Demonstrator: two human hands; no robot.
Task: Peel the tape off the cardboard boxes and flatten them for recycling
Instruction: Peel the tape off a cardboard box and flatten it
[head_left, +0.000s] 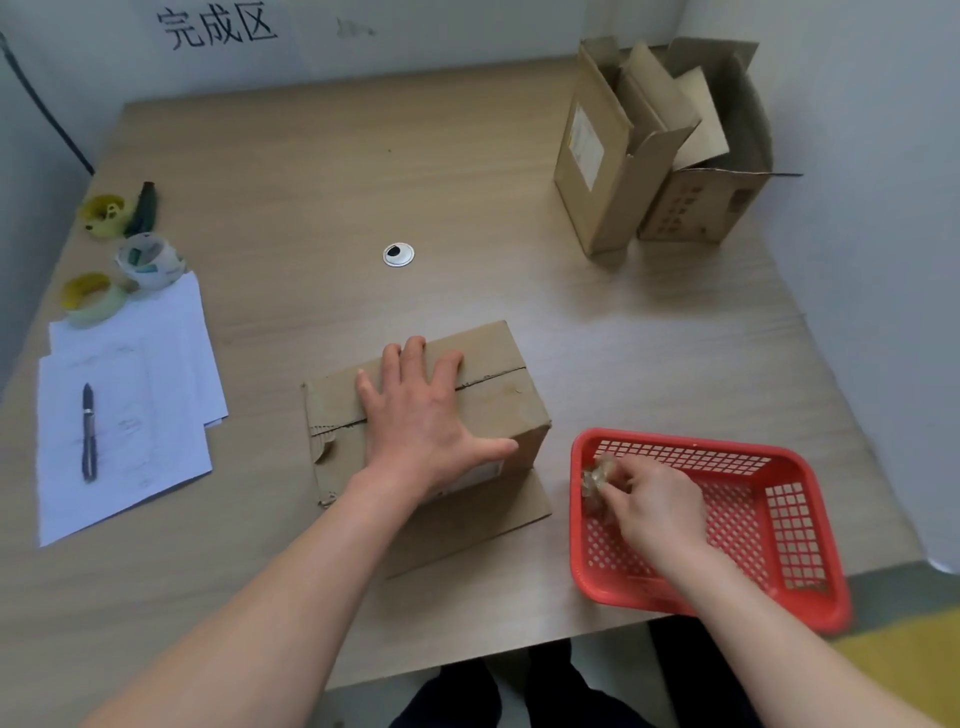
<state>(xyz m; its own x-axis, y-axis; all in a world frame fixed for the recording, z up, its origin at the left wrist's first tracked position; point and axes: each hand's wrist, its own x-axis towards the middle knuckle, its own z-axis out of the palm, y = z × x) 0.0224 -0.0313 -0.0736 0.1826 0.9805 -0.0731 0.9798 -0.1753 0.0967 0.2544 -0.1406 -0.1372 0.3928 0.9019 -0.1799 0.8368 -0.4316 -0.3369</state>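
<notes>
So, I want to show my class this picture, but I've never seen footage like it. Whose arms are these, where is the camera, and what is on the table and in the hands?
There is no machine here. A person wears a camera on the head, looking down at their own hands. The left hand lies flat on a closed cardboard box in the middle of the wooden table. The right hand pinches a crumpled wad of tape inside a red basket. Far right stand two opened boxes. On the left lie tape rolls, white papers and a pen.
</notes>
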